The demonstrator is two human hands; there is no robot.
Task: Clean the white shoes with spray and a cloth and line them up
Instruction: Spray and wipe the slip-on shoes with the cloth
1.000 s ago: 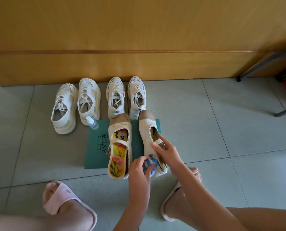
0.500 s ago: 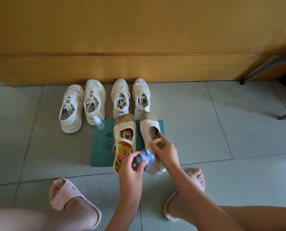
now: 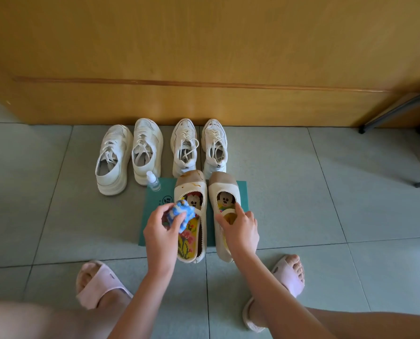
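Two white strap shoes with cartoon insoles lie on a green mat (image 3: pixel 155 204). The left strap shoe (image 3: pixel 194 189) has brown stains on its toe. My left hand (image 3: pixel 161 231) grips a blue and white cloth (image 3: pixel 180 212) just over that shoe's strap. My right hand (image 3: pixel 240 228) holds the right strap shoe (image 3: pixel 224 189) at its strap and opening. A small clear spray bottle (image 3: pixel 153 181) stands at the mat's far left corner. Two pairs of white sneakers stand by the wooden wall: one pair (image 3: pixel 128 155) on the left, the other (image 3: pixel 199 145) on the right.
A wooden wall panel (image 3: pixel 204 57) runs along the back. Dark metal furniture legs (image 3: pixel 397 111) reach down at the far right. My feet in pink slippers (image 3: pixel 98 282) rest on the grey tiled floor (image 3: pixel 326 192) on both sides of my arms.
My left hand has carried the cloth from the heel of the right strap shoe leftward to above the left strap shoe. My right hand has stayed on the right shoe.
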